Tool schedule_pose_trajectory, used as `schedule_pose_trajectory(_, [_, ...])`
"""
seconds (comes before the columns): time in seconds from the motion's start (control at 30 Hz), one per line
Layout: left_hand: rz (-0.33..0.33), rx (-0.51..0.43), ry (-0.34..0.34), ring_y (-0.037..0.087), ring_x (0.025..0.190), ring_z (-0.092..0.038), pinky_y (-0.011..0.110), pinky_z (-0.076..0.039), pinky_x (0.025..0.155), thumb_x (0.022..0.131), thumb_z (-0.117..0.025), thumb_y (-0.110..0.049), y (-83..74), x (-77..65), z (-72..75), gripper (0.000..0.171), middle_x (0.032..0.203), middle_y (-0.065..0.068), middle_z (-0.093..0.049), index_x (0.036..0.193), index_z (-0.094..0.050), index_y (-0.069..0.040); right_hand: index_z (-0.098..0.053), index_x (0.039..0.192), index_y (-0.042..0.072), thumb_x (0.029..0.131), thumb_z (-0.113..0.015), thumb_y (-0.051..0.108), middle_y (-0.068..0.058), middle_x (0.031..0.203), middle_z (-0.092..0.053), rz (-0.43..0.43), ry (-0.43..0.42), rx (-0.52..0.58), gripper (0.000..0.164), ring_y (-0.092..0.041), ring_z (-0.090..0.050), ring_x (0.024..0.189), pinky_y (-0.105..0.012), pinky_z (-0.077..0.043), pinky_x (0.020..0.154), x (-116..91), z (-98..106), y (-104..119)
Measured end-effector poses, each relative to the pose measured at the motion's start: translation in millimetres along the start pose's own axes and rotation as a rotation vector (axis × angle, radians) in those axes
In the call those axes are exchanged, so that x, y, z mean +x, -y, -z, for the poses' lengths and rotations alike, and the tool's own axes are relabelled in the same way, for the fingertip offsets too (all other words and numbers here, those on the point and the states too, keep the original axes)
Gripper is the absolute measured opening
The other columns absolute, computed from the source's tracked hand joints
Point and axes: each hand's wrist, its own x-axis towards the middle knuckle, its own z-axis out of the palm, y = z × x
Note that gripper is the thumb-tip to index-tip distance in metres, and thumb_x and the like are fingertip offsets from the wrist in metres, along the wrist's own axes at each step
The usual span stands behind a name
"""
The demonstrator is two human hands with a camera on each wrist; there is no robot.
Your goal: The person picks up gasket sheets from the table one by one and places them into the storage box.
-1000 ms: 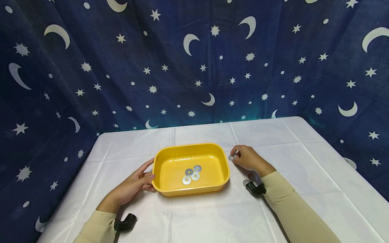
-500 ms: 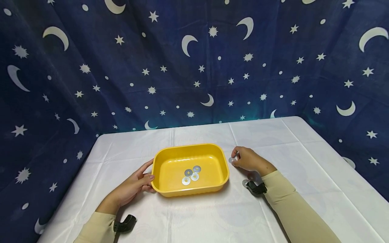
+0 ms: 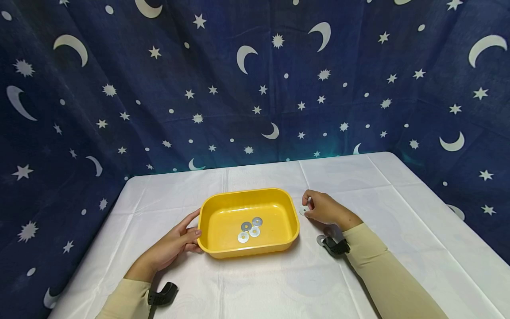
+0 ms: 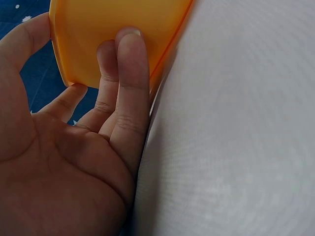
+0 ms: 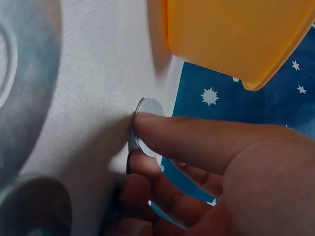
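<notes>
L hand (image 3: 173, 246), fingers spread & fairly straight, touches L side of yellow tray (image 3: 255, 251) w/ 4 washers (image 3: 240, 238) in it. Just R of tray, R hand (image 3: 326, 208) pinches separate washer (image 5: 152, 106), thumb vs fingers. Starry backdrop (image 3: 223, 66) behind.

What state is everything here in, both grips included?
Yellow tray: upright on the white cloth.
Four washers in the tray: lying flat, close together.
Left grip: holding the tray's left end.
Right grip: pinching the held washer.
Held washer: outside the tray; touching the cloth or not, unclear.
Washers by the right wrist: outside the tray, partly visible.
White cloth: spread, creased.
Starry curtain: hanging.
</notes>
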Motion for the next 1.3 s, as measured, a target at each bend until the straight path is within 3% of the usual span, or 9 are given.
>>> schedule_pose_trajectory(0.17, [0.004,-0.002,-0.002,0.017,0.094,-0.068,0.029,-0.061,0.084,0.104,-0.052,-0.023,0.0,-0.4,-0.3,0.074,0.139,0.030,-0.047,0.162,-0.005,-0.024,-0.054,0.100,0.008,0.088,-0.067,-0.001,-0.004,0.075,-0.048,0.013,0.005,0.011,0.020,-0.018,-0.048,0.070,-0.028,-0.042,0.065,-1,1,-1])
schedule_pose_trajectory(0.53, [-0.012,0.004,0.009,0.017,0.096,-0.068,0.029,-0.061,0.084,0.105,-0.052,-0.023,0.6,0.6,0.6,0.074,0.137,0.026,-0.052,0.162,-0.005,-0.023,-0.055,0.102,0.010,0.090,-0.061,-0.001,-0.007,0.079,-0.051,-0.031,0.035,0.060,0.017,-0.021,-0.049,0.071,-0.028,-0.043,0.062,-2,2,2])
schedule_pose_trajectory(0.97, [0.001,0.007,0.004,0.018,0.095,-0.068,0.029,-0.061,0.084,0.105,-0.052,-0.024,0.1,0.5,0.4,0.073,0.135,0.028,-0.052,0.162,-0.006,-0.024,-0.057,0.103,0.008,0.092,-0.058,0.002,-0.007,0.081,-0.053,0.004,0.030,0.071,0.013,-0.020,-0.050,0.072,-0.030,-0.043,0.066,-5,5,7])
schedule_pose_trajectory(1.2, [0.012,0.013,-0.006,0.018,0.095,-0.068,0.028,-0.061,0.084,0.104,-0.053,-0.025,-0.7,-0.4,-0.3,0.074,0.137,0.028,-0.050,0.162,-0.007,-0.024,-0.059,0.118,0.004,0.095,-0.054,0.001,-0.009,0.086,-0.057,0.023,0.005,0.085,0.023,-0.019,-0.051,0.073,-0.027,-0.047,0.066,-7,9,14])
schedule_pose_trajectory(1.3, [0.012,0.017,-0.009,0.018,0.094,-0.068,0.028,-0.060,0.084,0.104,-0.053,-0.025,-0.9,-0.8,-0.5,0.074,0.136,0.028,-0.050,0.162,-0.007,-0.024,-0.062,0.117,0.003,0.096,-0.053,0.001,-0.008,0.085,-0.058,0.053,-0.019,0.075,0.023,-0.019,-0.051,0.072,-0.026,-0.047,0.063,-7,11,16])
